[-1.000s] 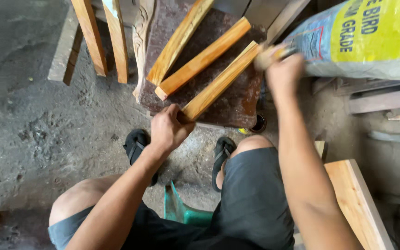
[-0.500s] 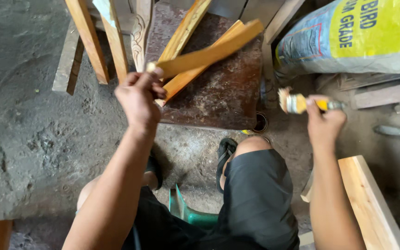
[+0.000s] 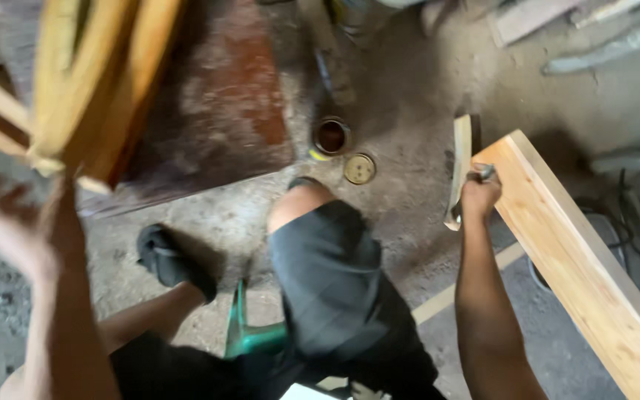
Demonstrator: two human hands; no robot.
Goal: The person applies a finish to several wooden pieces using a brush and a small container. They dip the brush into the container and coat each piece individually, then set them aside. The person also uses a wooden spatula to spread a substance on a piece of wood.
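Dusty concrete floor point(image 3: 409, 96) fills the view, with a seated person's knees over it and a green stool point(image 3: 250, 337) showing between the legs. Largest beside the hands is a long pale plank point(image 3: 587, 274), running away just to the right of the right hand point(image 3: 479, 194), set slantwise where that arm can reach it. Ahead of the left hand point(image 3: 9, 230) lies a rusty brown metal sheet point(image 3: 224, 111) on the floor, apparently a work surface for the wood over it. Above the left hand hang several yellow-orange wooden strips point(image 3: 98, 81), smooth, glossy and blurred; the left hand is raised just under their near ends, fingers spread and blurred, and I cannot tell whether it grips any of them. The right hand is closed around a brush point(image 3: 459, 174), holding it upright against the plank's near edge, its flat pale head standing above the fist, likely kept clear of the floor dust. Ahead of the right hand and well to its left sit a small open can point(image 3: 332, 135) and its round lid point(image 3: 359, 169), laid just beside it, within easy reach for dipping.
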